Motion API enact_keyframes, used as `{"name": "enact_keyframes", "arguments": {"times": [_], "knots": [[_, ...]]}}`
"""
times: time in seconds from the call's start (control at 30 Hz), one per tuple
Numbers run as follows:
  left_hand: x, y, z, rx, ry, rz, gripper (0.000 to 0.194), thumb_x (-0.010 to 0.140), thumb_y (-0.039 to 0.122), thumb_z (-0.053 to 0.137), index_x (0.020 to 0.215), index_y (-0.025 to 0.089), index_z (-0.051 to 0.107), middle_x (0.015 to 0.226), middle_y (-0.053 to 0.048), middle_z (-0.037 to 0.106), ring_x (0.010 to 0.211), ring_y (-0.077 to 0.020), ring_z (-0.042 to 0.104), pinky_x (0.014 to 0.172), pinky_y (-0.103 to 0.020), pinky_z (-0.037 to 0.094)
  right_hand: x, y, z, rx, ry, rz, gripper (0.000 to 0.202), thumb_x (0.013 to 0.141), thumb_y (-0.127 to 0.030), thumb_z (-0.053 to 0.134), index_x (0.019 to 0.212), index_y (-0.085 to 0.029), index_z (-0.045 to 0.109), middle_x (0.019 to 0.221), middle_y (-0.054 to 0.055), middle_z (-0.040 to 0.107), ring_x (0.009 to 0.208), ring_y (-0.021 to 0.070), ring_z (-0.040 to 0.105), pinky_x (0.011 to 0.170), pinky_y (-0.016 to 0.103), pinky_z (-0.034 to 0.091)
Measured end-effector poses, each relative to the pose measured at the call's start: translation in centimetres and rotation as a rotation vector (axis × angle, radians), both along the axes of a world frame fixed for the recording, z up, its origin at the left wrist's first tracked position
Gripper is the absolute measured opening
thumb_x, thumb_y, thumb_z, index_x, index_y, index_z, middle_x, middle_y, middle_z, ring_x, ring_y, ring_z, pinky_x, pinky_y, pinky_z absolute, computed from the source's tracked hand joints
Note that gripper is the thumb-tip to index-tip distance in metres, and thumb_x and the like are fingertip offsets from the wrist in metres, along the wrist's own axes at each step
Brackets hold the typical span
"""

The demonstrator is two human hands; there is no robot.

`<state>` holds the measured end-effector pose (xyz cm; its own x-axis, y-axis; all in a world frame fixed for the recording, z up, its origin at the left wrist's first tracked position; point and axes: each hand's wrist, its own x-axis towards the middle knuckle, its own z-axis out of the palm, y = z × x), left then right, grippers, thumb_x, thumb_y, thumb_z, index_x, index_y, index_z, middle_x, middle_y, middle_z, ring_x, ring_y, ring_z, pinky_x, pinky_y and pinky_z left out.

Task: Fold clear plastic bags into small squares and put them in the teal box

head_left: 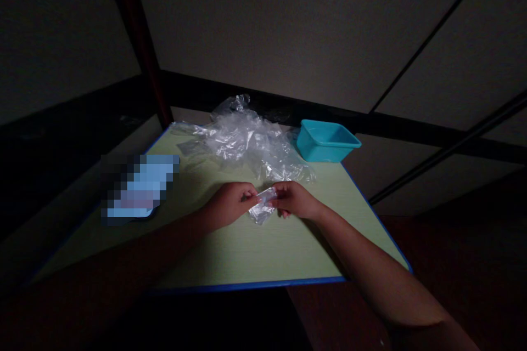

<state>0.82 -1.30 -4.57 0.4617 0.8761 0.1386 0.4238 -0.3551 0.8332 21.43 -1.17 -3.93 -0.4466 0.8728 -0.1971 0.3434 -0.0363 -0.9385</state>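
A small piece of clear, shiny plastic (pixel 261 212), apparently a folded bag, is held between both hands above the middle of the table. My left hand (pixel 235 202) pinches its left edge between thumb and fingers. On the other side, my right hand (pixel 295 200) grips the upper right corner, with the thumb on top and the fingers partly curled beneath. Just beyond the hands lies a crumpled heap of clear plastic bags (pixel 247 140). How the held piece is folded is too small to make out.
A turquoise plastic basket (pixel 319 145) stands at the table's far right corner, beside the heap. Toward the left edge lies a blurred-out device with a lit screen (pixel 144 184). The pale table (pixel 263 263) has a blue edge, and a wall rises behind it.
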Motion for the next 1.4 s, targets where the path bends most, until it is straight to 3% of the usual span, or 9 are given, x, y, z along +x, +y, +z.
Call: {"name": "enact_keyframes", "arguments": {"times": [0.13, 0.3, 0.63, 0.77, 0.93, 1.1, 1.4], "knots": [[-0.3, 0.4, -0.3, -0.023, 0.034, 0.016, 0.017, 0.076, 0.026, 0.055, 0.066, 0.015, 0.063, 0.058, 0.001, 0.059, 0.057, -0.0121, 0.052, 0.053, -0.021, 0.034, -0.1, -0.1, 0.0, -0.047, 0.044, -0.046, 0.033, 0.063, -0.03, 0.075, 0.085, -0.014, 0.056, 0.056, -0.006, 0.057, 0.034, 0.0056, 0.05, 0.032, 0.016, 0.04], [-0.6, 0.6, -0.4, -0.056, 0.0, 0.066, 0.012, 0.073, 0.024, 0.058, 0.066, 0.015, 0.063, 0.06, 0.0, 0.061, 0.059, -0.0136, 0.054, 0.056, -0.023, 0.039, -0.2, -0.2, 0.1, -0.044, 0.084, -0.104, 0.034, 0.069, -0.024, 0.068, 0.099, -0.014, 0.054, 0.054, -0.008, 0.056, 0.035, 0.0078, 0.054, 0.034, 0.017, 0.044], [-0.8, 0.7, -0.2, -0.026, 0.041, 0.115, 0.011, 0.072, 0.018, 0.06, 0.061, 0.016, 0.057, 0.057, 0.003, 0.055, 0.058, -0.0134, 0.053, 0.056, -0.023, 0.037, 0.1, 0.0, -0.3, -0.037, 0.074, -0.081, 0.031, 0.067, -0.027, 0.071, 0.091, -0.013, 0.056, 0.061, -0.005, 0.057, 0.038, 0.007, 0.054, 0.035, 0.018, 0.043], [-0.7, 0.5, -0.2, -0.013, 0.074, 0.12, 0.007, 0.074, 0.017, 0.06, 0.068, 0.017, 0.055, 0.06, 0.003, 0.056, 0.058, -0.0135, 0.053, 0.055, -0.023, 0.035, -0.1, -0.2, -0.4, 0.04, 0.063, -0.088, 0.033, 0.069, -0.024, 0.066, 0.096, -0.018, 0.048, 0.059, -0.009, 0.054, 0.034, 0.0068, 0.049, 0.032, 0.017, 0.04], [-0.7, 0.3, -0.2, 0.066, 0.156, 0.14, 0.012, 0.074, 0.014, 0.06, 0.072, 0.019, 0.049, 0.062, 0.004, 0.053, 0.059, -0.013, 0.05, 0.055, -0.023, 0.032, -0.3, -0.5, -0.7, 0.192, 0.032, -0.052, 0.025, 0.073, -0.02, 0.059, 0.09, -0.022, 0.041, 0.055, -0.012, 0.049, 0.034, 0.0053, 0.043, 0.032, 0.014, 0.03], [-0.8, 0.4, -0.2, 0.112, 0.213, 0.11, 0.011, 0.076, 0.013, 0.057, 0.073, 0.02, 0.049, 0.062, 0.005, 0.052, 0.059, -0.0127, 0.049, 0.056, -0.023, 0.031, -0.3, -0.7, -1.0, 0.27, -0.033, -0.006, 0.013, 0.078, -0.019, 0.054, 0.091, -0.018, 0.054, 0.054, -0.009, 0.045, 0.039, 0.0057, 0.042, 0.038, 0.016, 0.031], [-0.8, 0.3, 0.2, 0.288, 0.368, 0.049, 0.01, 0.082, 0.022, 0.058, 0.09, 0.021, 0.062, 0.076, 0.0, 0.057, 0.073, -0.016, 0.053, 0.064, -0.025, 0.036, -0.5, -0.6, -1.2, 0.377, -0.23, -0.017, 0.021, 0.077, -0.014, 0.058, 0.097, -0.013, 0.063, 0.055, -0.007, 0.048, 0.047, 0.0072, 0.042, 0.048, 0.02, 0.03]]}}
